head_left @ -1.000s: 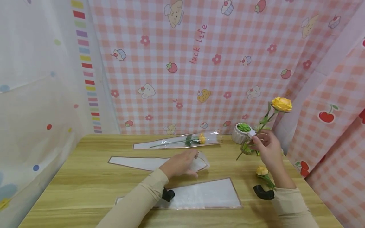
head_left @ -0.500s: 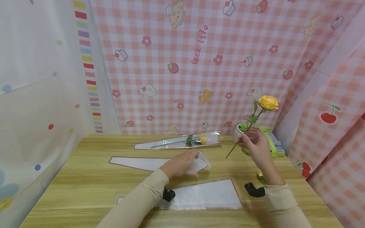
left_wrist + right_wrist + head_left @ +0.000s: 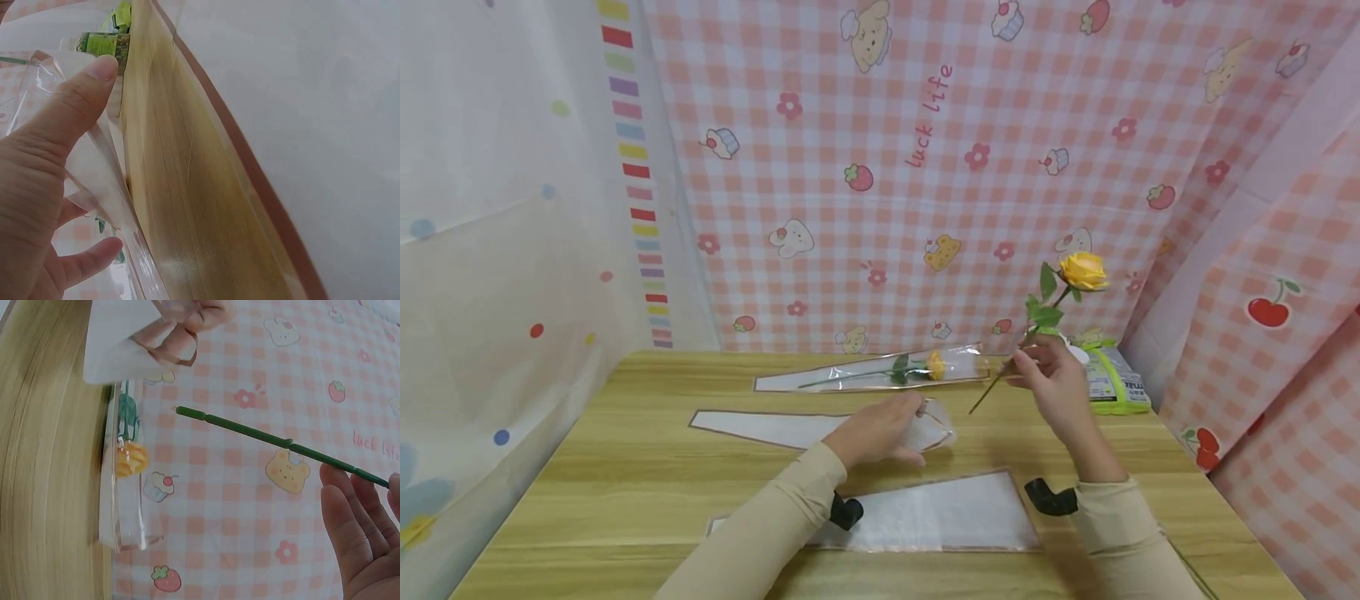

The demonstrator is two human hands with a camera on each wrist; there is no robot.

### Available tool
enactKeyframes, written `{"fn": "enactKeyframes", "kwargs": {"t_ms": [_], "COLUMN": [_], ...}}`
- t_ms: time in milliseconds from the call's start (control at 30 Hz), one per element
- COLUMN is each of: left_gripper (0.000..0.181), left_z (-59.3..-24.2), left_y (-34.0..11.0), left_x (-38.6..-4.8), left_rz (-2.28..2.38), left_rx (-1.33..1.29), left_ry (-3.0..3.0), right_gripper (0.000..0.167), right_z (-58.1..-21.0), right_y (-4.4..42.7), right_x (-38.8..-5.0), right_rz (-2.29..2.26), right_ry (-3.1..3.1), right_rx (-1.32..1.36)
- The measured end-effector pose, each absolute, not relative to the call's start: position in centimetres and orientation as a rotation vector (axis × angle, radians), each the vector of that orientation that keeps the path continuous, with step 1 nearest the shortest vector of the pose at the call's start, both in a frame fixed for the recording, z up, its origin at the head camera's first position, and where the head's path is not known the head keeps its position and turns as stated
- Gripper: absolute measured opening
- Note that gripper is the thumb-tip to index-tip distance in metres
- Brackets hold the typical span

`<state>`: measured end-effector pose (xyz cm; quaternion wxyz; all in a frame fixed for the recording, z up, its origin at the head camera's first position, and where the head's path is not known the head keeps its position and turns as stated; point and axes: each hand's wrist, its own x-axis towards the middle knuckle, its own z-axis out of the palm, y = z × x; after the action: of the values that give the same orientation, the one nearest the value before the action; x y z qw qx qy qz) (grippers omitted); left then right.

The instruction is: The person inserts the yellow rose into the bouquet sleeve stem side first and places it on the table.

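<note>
My right hand [image 3: 1056,387] pinches the green stem [image 3: 250,431] of a yellow rose [image 3: 1083,272]; the bloom is up and the bare stem end slants down to the left. My left hand [image 3: 880,429] grips the wide end of the middle clear sleeve [image 3: 767,427], which lies on the table with its narrow end to the left. In the left wrist view my left hand [image 3: 37,169] has its thumb over the film [image 3: 100,153] and fingers behind it. The stem end is apart from the sleeve's mouth, seen spread in the right wrist view.
At the back lies a sleeve [image 3: 812,380] holding a yellow flower [image 3: 936,365]. A wide flat sleeve [image 3: 947,512] is nearest the front. A green-and-grey packet [image 3: 1116,379] stands at the back right. Beside the right sleeve cuff is a black object [image 3: 1049,497].
My right hand has carried the rose leftward, nearer the middle sleeve, uncovering the packet. My left hand has stayed at the sleeve's wide end.
</note>
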<state>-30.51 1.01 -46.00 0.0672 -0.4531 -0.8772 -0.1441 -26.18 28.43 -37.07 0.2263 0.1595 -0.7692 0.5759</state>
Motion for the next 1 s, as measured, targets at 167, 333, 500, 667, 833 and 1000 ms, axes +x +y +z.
{"fn": "enactKeyframes", "kwargs": {"t_ms": [167, 333, 500, 667, 833, 1000], "left_gripper": [0.07, 0.071, 0.071, 0.071, 0.071, 0.069], "left_z": [-46.0, -45.8, -45.7, -45.7, -45.6, -45.4], "left_y": [1.0, 1.1, 1.2, 1.1, 1.1, 1.0], "left_x": [-30.5, -30.5, -30.6, -30.5, -30.3, -30.2], "left_rz": [-0.435, -0.458, -0.465, -0.449, -0.459, -0.472], "left_rx": [-1.373, -1.391, -1.385, -1.372, -1.365, -1.37], "left_ry": [-2.617, -2.609, -2.638, -2.644, -2.636, -2.632], "right_gripper": [0.027, 0.029, 0.027, 0.029, 0.025, 0.026], "right_z": [-36.8, -36.9, -37.0, -37.4, -38.0, -38.6], "right_y": [27.5, 27.1, 26.7, 26.3, 25.9, 25.6], "right_x": [-26.1, -26.2, -26.3, -26.3, -26.3, -26.4], "right_rz": [1.61, 1.61, 1.615, 1.633, 1.651, 1.682], "right_ry": [-2.136, -2.15, -2.163, -2.178, -2.165, -2.161], "right_rx": [0.423, 0.459, 0.473, 0.465, 0.458, 0.456]}}
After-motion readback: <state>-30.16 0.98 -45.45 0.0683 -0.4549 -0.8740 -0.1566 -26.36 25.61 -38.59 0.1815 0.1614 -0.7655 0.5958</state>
